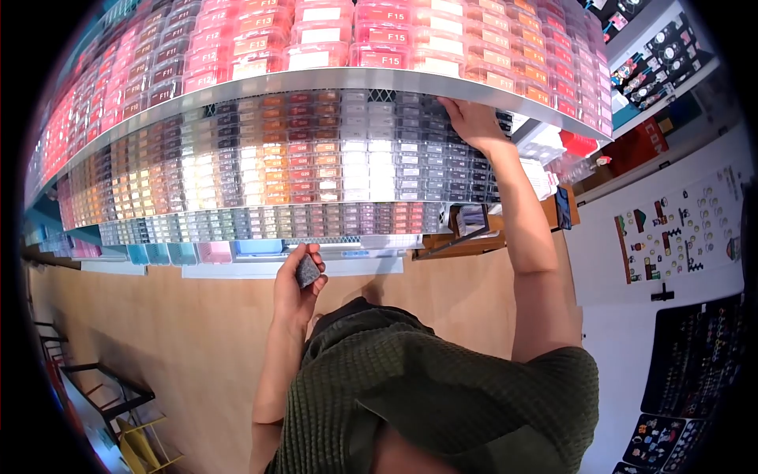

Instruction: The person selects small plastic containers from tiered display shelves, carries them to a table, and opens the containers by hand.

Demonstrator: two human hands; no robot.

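Note:
In my left hand [294, 284], held low in front of the shelves, is a small box of grey beads [307, 272], with the fingers closed around it. My right hand [476, 126] reaches up to the right end of the middle shelf, just beneath the metal edge [332, 77] of the shelf above. Its visible fingers point left and look stretched out over the tops of the dark bead boxes [458, 162]; the far side of the hand is hidden. Nothing shows in its grip. White boxes [369, 162] stand in columns left of it.
Stacks of pink and red labelled boxes [387, 35] fill the upper shelf. A lower shelf holds smaller boxes [316, 221], with coloured bins [213, 251] beneath. At right is a white panel with pixel designs [675, 233]. A black-framed stool [106, 387] stands lower left on the wooden floor [197, 316].

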